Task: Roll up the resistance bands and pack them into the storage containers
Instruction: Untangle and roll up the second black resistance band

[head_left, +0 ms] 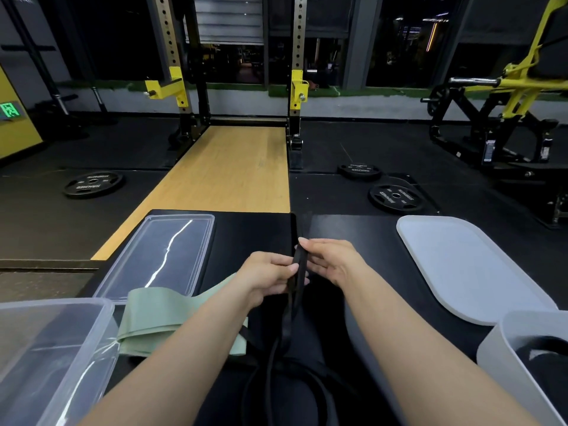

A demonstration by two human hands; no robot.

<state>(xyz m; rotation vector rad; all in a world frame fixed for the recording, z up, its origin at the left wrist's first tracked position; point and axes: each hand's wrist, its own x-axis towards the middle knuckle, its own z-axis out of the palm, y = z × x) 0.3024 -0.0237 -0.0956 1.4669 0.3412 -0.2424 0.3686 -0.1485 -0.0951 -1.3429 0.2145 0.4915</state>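
Both my hands hold a black resistance band [298, 262] over the black mat. My left hand [267, 276] pinches it from the left and my right hand [330, 261] grips it from the right. The band runs forward past my fingers and hangs down in loops toward me. A green resistance band [159, 318] lies flat under my left forearm. A clear storage container [46, 348] stands at the lower left. A grey storage container [504, 345] at the lower right holds something black inside.
A clear lid [159, 250] lies on the mat ahead left, a grey lid [461, 265] ahead right. Weight plates [93, 183] [396, 196] lie on the floor beyond. A squat rack [295, 96] and wooden platform [233, 170] stand ahead.
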